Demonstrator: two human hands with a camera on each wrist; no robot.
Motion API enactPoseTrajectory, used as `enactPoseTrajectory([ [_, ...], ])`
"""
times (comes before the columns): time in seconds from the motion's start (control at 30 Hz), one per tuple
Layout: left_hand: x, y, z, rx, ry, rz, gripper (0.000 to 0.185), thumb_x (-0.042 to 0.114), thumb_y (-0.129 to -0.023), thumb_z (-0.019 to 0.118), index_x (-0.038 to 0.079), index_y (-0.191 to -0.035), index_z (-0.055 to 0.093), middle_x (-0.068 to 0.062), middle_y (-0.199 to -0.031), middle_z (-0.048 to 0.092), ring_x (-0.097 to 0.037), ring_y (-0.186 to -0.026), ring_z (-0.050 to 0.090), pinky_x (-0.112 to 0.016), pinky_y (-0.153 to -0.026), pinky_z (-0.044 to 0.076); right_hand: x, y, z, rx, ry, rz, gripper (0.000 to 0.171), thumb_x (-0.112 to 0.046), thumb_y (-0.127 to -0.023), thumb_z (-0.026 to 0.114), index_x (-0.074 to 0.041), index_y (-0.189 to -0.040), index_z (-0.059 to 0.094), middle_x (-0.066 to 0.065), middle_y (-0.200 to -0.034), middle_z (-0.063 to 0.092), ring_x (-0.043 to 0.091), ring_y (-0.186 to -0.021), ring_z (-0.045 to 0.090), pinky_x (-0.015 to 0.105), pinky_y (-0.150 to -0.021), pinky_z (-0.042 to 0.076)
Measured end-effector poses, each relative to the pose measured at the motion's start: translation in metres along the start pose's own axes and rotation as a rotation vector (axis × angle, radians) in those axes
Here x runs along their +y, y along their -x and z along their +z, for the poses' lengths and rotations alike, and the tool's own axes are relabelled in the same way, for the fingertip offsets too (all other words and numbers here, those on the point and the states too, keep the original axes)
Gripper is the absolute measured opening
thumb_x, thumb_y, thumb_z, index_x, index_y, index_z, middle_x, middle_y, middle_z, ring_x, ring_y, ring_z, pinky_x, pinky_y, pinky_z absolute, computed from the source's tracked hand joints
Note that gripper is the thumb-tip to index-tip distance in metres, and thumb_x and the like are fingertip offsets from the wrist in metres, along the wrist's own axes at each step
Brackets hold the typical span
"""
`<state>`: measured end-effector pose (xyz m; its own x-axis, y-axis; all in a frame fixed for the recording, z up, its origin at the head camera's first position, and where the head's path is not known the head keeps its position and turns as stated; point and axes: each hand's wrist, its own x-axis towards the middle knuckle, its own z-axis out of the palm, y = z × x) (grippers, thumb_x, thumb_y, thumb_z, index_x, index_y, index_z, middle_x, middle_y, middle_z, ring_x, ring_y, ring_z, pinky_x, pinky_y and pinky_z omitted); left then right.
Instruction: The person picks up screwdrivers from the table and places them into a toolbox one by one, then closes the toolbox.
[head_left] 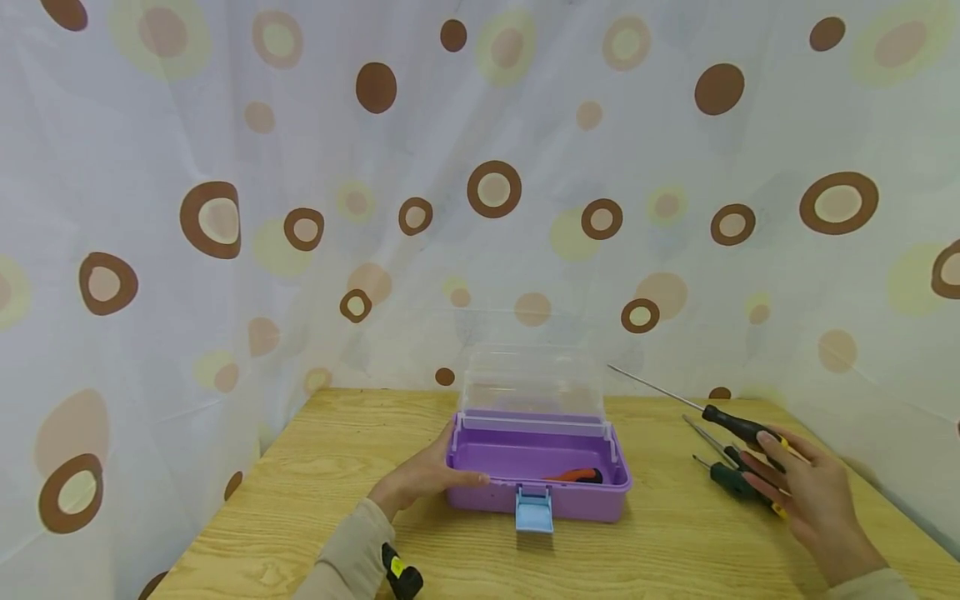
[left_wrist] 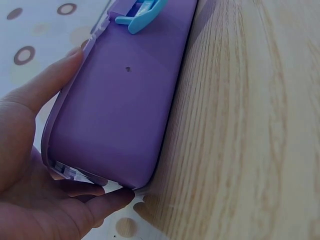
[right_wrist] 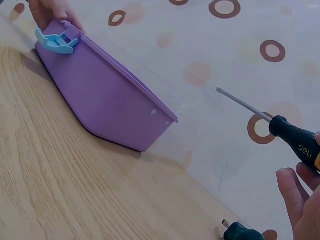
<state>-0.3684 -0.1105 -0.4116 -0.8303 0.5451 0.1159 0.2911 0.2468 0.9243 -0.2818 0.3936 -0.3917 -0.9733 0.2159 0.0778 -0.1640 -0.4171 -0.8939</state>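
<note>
A purple plastic toolbox point(head_left: 536, 500) with a raised clear lid point(head_left: 532, 379) and a light blue latch point(head_left: 534, 510) stands on the table. My left hand point(head_left: 431, 477) grips its left end, thumb along the front rim and fingers around the side, as the left wrist view shows. A tool with a red and black handle point(head_left: 581, 476) lies inside. Over at the right, my right hand point(head_left: 817, 496) holds a long flathead screwdriver point(right_wrist: 295, 135) by its black handle, shaft pointing up and leftward. Beneath that hand lies a dark green screwdriver point(head_left: 731, 481), partly hidden by the fingers.
Another screwdriver's metal shaft point(head_left: 705, 437) shows beside the green one. Near my left sleeve lies a black and yellow object point(head_left: 402, 573), partly covered by the forearm. A dotted curtain point(head_left: 450, 275) hangs behind the wooden table point(head_left: 300, 492) and along its sides.
</note>
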Motion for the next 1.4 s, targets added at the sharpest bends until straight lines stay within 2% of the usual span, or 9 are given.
enactPoseTrajectory([
  [0.37, 0.001, 0.001, -0.002, 0.006, -0.023, -0.004, 0.123, 0.032, -0.085, 0.084, 0.015, -0.166, -0.007, -0.019, -0.164, 0.027, -0.038, -0.143, 0.039, -0.062, -0.118, 0.022, 0.008, -0.002, 0.013, -0.169, -0.039, -0.032, 0.025, -0.008, -0.105, 0.06, -0.021, -0.112, 0.08, 0.0, -0.104, 0.071, 0.018, -0.093, 0.075, 0.034, -0.074, 0.061],
  [0.57, 0.001, 0.0, -0.002, 0.004, -0.022, -0.008, 0.123, 0.032, -0.085, 0.084, 0.016, -0.166, -0.007, -0.017, -0.165, 0.027, -0.037, -0.143, 0.038, -0.061, -0.118, 0.022, 0.013, -0.002, 0.026, -0.177, 0.015, -0.022, 0.026, -0.008, -0.105, 0.061, -0.025, -0.109, 0.08, 0.001, -0.101, 0.072, 0.017, -0.092, 0.075, 0.033, -0.074, 0.061],
  [0.8, -0.001, -0.001, -0.002, 0.002, -0.014, -0.007, 0.121, 0.03, -0.087, 0.083, 0.015, -0.166, -0.007, -0.017, -0.164, 0.027, -0.037, -0.142, 0.04, -0.061, -0.118, 0.023, 0.016, -0.002, 0.04, -0.163, 0.093, 0.011, 0.024, -0.014, -0.105, 0.063, -0.033, -0.107, 0.078, -0.008, -0.105, 0.069, 0.014, -0.093, 0.075, 0.029, -0.071, 0.061],
  [0.93, -0.002, -0.001, -0.002, 0.004, -0.008, -0.005, 0.121, 0.03, -0.087, 0.083, 0.015, -0.166, -0.007, -0.018, -0.164, 0.028, -0.037, -0.142, 0.04, -0.06, -0.118, 0.023, 0.018, -0.003, 0.045, -0.167, 0.152, 0.018, 0.023, -0.017, -0.105, 0.064, -0.035, -0.11, 0.077, -0.012, -0.124, 0.057, 0.012, -0.095, 0.074, 0.029, -0.073, 0.061],
  [1.03, -0.003, -0.001, -0.002, 0.007, -0.009, -0.01, 0.12, 0.03, -0.087, 0.083, 0.015, -0.166, -0.006, -0.018, -0.164, 0.029, -0.036, -0.141, 0.041, -0.06, -0.118, 0.023, 0.021, -0.003, 0.049, -0.193, 0.188, 0.008, 0.024, -0.018, -0.106, 0.062, -0.035, -0.114, 0.077, -0.012, -0.126, 0.053, 0.012, -0.097, 0.073, 0.029, -0.074, 0.061],
  [1.17, -0.003, -0.001, -0.002, 0.014, -0.018, -0.014, 0.119, 0.029, -0.087, 0.083, 0.014, -0.166, -0.006, -0.017, -0.163, 0.03, -0.035, -0.14, 0.042, -0.059, -0.118, 0.024, 0.025, -0.004, 0.057, -0.236, 0.221, -0.013, 0.025, -0.017, -0.106, 0.061, -0.034, -0.114, 0.077, -0.009, -0.109, 0.066, 0.015, -0.096, 0.074, 0.031, -0.074, 0.061],
  [1.27, -0.002, 0.0, -0.001, 0.018, -0.024, -0.015, 0.12, 0.03, -0.087, 0.083, 0.014, -0.166, -0.006, -0.016, -0.163, 0.03, -0.036, -0.14, 0.042, -0.06, -0.118, 0.024, 0.027, -0.005, 0.064, -0.251, 0.238, -0.004, 0.023, -0.018, -0.106, 0.062, -0.035, -0.113, 0.075, -0.007, -0.107, 0.069, 0.016, -0.097, 0.074, 0.034, -0.078, 0.061],
  [1.37, -0.001, -0.001, -0.001, 0.02, -0.026, -0.013, 0.121, 0.03, -0.086, 0.083, 0.015, -0.166, -0.006, -0.016, -0.164, 0.029, -0.037, -0.141, 0.041, -0.06, -0.118, 0.024, 0.03, -0.006, 0.071, -0.245, 0.245, 0.021, 0.02, -0.02, -0.105, 0.063, -0.036, -0.113, 0.074, -0.008, -0.117, 0.065, 0.016, -0.099, 0.073, 0.037, -0.083, 0.061],
  [1.4, -0.001, -0.001, -0.001, 0.019, -0.026, -0.012, 0.121, 0.03, -0.086, 0.084, 0.015, -0.166, -0.006, -0.016, -0.164, 0.029, -0.037, -0.141, 0.041, -0.061, -0.118, 0.024, 0.031, -0.007, 0.074, -0.247, 0.247, 0.031, 0.02, -0.021, -0.106, 0.063, -0.036, -0.113, 0.073, -0.003, -0.131, 0.062, 0.016, -0.1, 0.073, 0.037, -0.084, 0.06],
])
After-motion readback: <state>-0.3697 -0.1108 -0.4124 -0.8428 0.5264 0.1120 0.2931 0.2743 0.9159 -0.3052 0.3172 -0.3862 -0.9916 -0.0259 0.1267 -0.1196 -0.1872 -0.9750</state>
